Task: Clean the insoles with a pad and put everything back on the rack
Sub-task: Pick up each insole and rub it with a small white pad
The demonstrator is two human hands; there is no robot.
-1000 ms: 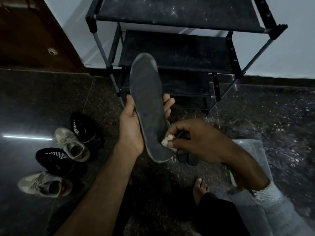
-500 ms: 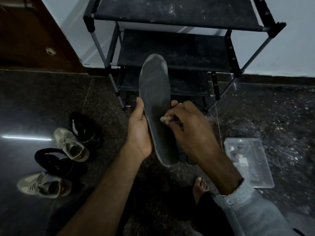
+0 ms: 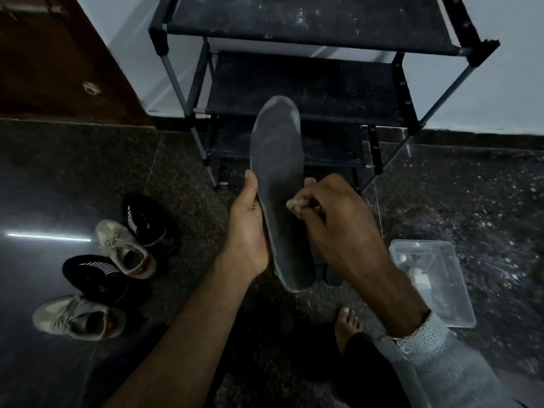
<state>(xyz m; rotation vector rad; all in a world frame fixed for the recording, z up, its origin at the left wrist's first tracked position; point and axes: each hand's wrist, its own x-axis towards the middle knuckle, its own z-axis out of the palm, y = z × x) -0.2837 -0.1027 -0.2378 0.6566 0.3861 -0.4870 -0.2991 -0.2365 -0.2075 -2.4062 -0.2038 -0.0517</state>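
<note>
A long grey insole (image 3: 276, 172) stands nearly upright in front of me, toe end up. My left hand (image 3: 250, 228) grips it from the left, thumb on its near edge, fingertips showing past its right side. My right hand (image 3: 338, 225) pinches a small pale pad (image 3: 293, 205) and presses it on the insole's middle. Behind the insole's heel, further dark insoles (image 3: 329, 273) lie on the floor, mostly hidden. The black shoe rack (image 3: 309, 83) stands against the wall with bare shelves.
Two black shoes (image 3: 144, 219) (image 3: 94, 276) and two beige sneakers (image 3: 125, 247) (image 3: 78, 318) lie on the dark stone floor at the left. A clear plastic tray (image 3: 432, 281) holding small white items sits at the right. My bare foot (image 3: 348, 322) is below the hands.
My right hand has carried the pad from the insole's heel up to its middle. The insole has shifted to the right, which uncovers the clear tray.
</note>
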